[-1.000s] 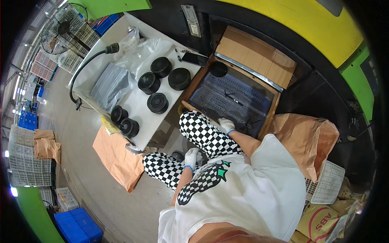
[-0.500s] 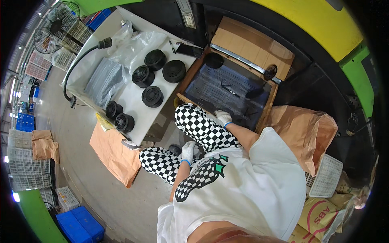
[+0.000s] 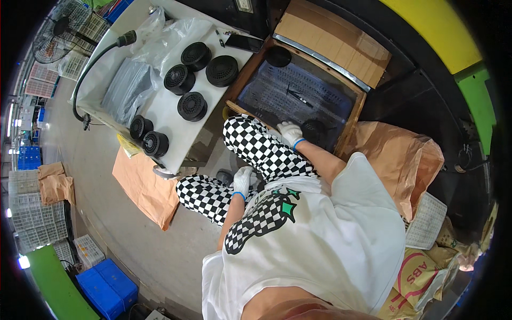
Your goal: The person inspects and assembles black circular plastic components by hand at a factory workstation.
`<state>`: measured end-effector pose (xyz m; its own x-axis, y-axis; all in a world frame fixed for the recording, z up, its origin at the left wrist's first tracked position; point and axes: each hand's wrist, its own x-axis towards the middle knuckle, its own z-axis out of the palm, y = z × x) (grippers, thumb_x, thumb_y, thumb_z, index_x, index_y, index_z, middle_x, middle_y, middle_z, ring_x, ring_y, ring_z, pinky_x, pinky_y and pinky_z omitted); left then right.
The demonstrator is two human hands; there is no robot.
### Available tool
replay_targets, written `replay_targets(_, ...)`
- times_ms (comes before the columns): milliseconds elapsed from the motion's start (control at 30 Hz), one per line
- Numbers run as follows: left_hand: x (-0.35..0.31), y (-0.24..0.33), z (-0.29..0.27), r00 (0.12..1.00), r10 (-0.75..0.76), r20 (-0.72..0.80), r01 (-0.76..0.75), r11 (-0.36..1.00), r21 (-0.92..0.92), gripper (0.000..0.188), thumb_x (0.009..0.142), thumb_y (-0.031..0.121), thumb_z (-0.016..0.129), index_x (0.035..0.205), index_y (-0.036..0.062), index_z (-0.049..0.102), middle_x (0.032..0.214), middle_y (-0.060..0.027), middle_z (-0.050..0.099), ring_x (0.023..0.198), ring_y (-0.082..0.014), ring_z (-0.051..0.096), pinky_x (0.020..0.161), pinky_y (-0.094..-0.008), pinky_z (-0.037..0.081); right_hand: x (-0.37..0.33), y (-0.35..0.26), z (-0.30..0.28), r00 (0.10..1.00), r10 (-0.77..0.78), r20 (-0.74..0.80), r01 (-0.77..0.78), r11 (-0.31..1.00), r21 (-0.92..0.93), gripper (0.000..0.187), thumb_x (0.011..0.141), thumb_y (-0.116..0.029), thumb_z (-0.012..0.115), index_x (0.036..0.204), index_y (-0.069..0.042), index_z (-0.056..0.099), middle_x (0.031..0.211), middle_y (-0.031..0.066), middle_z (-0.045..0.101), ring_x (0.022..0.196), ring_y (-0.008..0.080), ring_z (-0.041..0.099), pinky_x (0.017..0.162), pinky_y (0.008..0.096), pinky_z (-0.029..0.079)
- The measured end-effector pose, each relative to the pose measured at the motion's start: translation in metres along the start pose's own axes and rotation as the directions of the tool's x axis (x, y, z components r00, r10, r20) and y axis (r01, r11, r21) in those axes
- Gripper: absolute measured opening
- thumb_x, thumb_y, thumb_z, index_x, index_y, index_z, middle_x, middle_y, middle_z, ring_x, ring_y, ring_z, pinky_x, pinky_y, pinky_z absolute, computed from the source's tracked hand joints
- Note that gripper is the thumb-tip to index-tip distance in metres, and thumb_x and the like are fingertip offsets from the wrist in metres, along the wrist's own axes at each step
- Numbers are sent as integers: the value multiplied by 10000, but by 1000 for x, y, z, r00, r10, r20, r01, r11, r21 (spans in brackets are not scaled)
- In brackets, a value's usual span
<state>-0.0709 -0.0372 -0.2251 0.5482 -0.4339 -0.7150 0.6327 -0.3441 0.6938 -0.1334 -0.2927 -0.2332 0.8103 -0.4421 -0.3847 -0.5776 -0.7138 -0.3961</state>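
My left hand [image 3: 242, 180], in a white glove, rests by my left knee with its fingers loosely out and nothing seen in them. My right hand [image 3: 290, 132], gloved too, lies on the near wooden edge of a shallow bin [image 3: 341, 130], open and holding nothing that shows. Just beyond its fingers in the bin is a dark round part [image 3: 313, 127]. A thin black branched piece [image 3: 300, 97] lies mid-bin, and another black round part [image 3: 278, 56] sits at its far left corner.
A white table [image 3: 176, 125] on the left carries several black round grilled parts [image 3: 192, 106], plastic bags [image 3: 130, 90] and a phone [image 3: 244, 42]. Cardboard [image 3: 333, 40] slopes down behind the bin. A brown paper sack [image 3: 394, 160] stands at right; a flexible-neck lamp [image 3: 85, 80] arches at left.
A black round grilled part that was by the cardboard's right lower edge is gone from there; a dark round part now lies near my right hand. The view has shifted a little.
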Motion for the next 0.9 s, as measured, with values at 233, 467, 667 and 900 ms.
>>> replay_targets(233, 1, -1, -1, 1000, -3, -22, 4, 1000, 29, 213, 813, 195, 512, 924, 15, 530, 675, -84, 543, 485, -169, 533, 435, -293, 465, -22, 3, -69, 925, 378, 31, -338, 859, -385, 827, 706, -594, 503, 1295, -55, 289, 1366, 178, 207, 1243, 399, 190, 940, 577, 224)
replay_targets(467, 3, -5, -4, 1000, -6, 2, 6, 1000, 9, 216, 804, 209, 524, 900, 16, 539, 690, -74, 550, 501, -152, 519, 457, -281, 458, -18, 41, -35, 848, 470, 246, -350, 845, -405, 630, 708, -254, 566, 1254, -44, 334, 1267, 212, 362, 1121, 334, 436, 885, 445, 391)
replay_targets(667, -6, 5, -1, 1000, 16, -26, -16, 1000, -15, 211, 801, 209, 526, 901, 25, 544, 688, -64, 547, 524, -144, 523, 483, -260, 453, -8, 37, -50, 995, 87, -44, -97, 838, -537, 196, 729, -72, 491, 802, -64, 673, 854, 127, 640, 772, 285, 627, 643, 382, 503)
replay_targets(900, -8, 42, -5, 941, 285, -185, -305, 948, -91, 189, 813, 197, 558, 913, 37, 549, 686, -27, 540, 542, -90, 504, 483, -208, 412, 4, 14, -132, 834, -142, -533, 258, 954, 151, 259, 801, -250, 491, 980, -72, 550, 865, 200, 585, 843, 364, 549, 727, 426, 433)
